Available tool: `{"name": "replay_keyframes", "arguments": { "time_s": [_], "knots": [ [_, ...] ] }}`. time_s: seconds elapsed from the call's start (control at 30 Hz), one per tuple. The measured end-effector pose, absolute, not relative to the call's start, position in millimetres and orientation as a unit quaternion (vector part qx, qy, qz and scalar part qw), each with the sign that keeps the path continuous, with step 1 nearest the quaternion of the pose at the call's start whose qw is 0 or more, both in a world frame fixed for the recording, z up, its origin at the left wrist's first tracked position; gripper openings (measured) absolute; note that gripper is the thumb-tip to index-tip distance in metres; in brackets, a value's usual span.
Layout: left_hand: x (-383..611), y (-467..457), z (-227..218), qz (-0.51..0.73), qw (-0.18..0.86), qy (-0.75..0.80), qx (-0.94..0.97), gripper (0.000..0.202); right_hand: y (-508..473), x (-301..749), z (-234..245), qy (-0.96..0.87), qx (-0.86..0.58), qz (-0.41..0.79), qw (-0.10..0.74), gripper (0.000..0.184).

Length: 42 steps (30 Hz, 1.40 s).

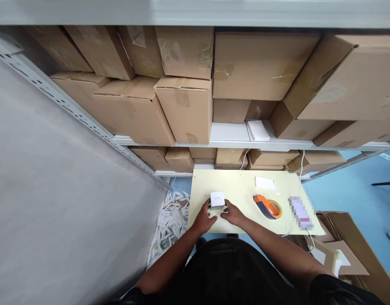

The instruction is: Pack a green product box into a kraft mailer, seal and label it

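A small white box (217,198) with faint reddish print on its top stands near the front of the pale yellow table (233,182). My left hand (205,217) grips its left side, fingers curled along the edge and the thumb apart toward me. On the opposite side my right hand (232,213) holds the box in the same way. The fingertips are partly hidden behind the box. To the right lies an orange and blue tape dispenser (265,206) with a roll of tape. A white card or flat packet (265,183) rests behind it.
A blurred-out phone-like device (301,212) lies at the table's right, near a white cable (302,167). Shelves with several cardboard boxes (185,110) rise behind. White paper scraps (172,216) cover the floor at left. An open carton (350,245) stands at right; a wall (71,190) borders the left.
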State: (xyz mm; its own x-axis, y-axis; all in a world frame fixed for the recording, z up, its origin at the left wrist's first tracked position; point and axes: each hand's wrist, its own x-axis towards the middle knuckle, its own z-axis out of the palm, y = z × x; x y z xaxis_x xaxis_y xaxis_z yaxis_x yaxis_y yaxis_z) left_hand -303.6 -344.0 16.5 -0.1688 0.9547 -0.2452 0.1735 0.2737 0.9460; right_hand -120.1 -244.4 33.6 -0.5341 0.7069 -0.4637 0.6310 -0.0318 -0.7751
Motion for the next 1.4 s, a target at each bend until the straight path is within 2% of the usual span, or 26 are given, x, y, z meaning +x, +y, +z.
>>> {"name": "replay_keyframes", "arguments": {
  "time_s": [0.13, 0.33, 0.53, 0.7, 0.87, 1.0, 1.23, 1.4],
  "knots": [
    [-302, -330, 7, 0.419, 0.517, 0.639, 0.386, 0.093, -237, -129, 16, -0.675, -0.478, 0.561, 0.037, 0.078],
    [-343, -282, 8, 0.427, 0.461, 0.662, 0.408, 0.083, -194, -181, 10, -0.677, -0.464, 0.568, 0.059, 0.082],
    [-388, -232, 15, 0.406, 0.415, 0.703, 0.412, 0.076, -147, -238, 7, -0.673, -0.467, 0.570, 0.066, 0.077],
    [-398, -222, 16, 0.413, 0.415, 0.696, 0.416, 0.074, -137, -247, 5, -0.666, -0.485, 0.564, 0.054, 0.073],
    [-395, -251, -3, 0.361, 0.426, 0.748, 0.360, 0.068, -160, -217, 8, -0.651, -0.526, 0.546, 0.042, 0.074],
    [-388, -299, -10, 0.323, 0.444, 0.761, 0.345, 0.046, -194, -171, 11, -0.642, -0.544, 0.538, 0.047, 0.062],
    [-375, -386, 5, 0.294, 0.436, 0.771, 0.360, 0.022, -228, -88, 20, -0.643, -0.564, 0.513, 0.068, 0.036],
    [-344, -424, 21, 0.267, 0.393, 0.806, 0.353, 0.020, -219, -54, 21, -0.672, -0.512, 0.532, 0.051, 0.039]
  ]
}}
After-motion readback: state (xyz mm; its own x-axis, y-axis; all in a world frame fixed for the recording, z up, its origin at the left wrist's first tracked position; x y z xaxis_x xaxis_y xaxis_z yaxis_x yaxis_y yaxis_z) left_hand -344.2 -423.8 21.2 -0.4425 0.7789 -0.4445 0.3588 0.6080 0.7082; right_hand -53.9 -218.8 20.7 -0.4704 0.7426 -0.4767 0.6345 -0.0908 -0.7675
